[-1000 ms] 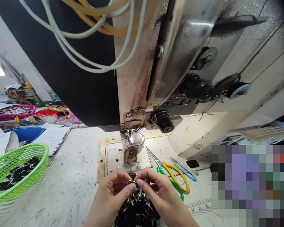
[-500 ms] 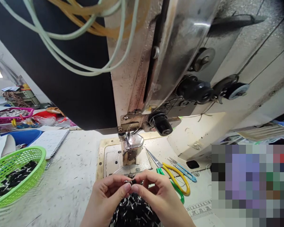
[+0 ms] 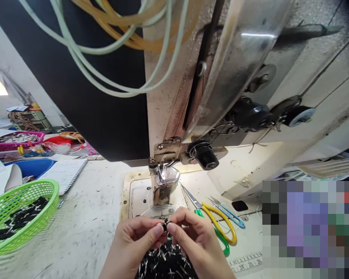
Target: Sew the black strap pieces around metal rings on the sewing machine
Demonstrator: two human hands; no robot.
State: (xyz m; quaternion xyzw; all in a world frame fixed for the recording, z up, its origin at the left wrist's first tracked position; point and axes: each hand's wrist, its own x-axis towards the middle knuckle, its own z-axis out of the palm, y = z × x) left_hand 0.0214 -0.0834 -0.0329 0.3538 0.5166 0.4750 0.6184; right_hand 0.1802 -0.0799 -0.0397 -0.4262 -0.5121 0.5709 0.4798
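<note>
My left hand (image 3: 136, 240) and my right hand (image 3: 194, 238) meet low in the middle of the view, thumbs and forefingers pinched on a small black piece with a shiny metal part (image 3: 164, 227). Most of that piece is hidden by my fingertips, so its exact kind is unclear. Under my hands lies a heap of black pieces with silvery bits (image 3: 166, 260). Just beyond my fingers stands the presser foot area (image 3: 164, 180) of a sewing machine (image 3: 168, 97). To the right of my right hand lie yellow-and-green-handled scissors (image 3: 219, 221).
Blue-handled snips (image 3: 228, 213) and a ruler (image 3: 247, 263) lie on the right. A green basket (image 3: 54, 193) with black pieces stands left, near a spiral notebook (image 3: 66, 174). Farther back is a pink basket (image 3: 17, 145). Pale hoses (image 3: 116, 93) hang above.
The view has shifted, so the machine and table appear slightly farther right. My fingers have turned the small black piece a little; both hands keep their pinch on it.
</note>
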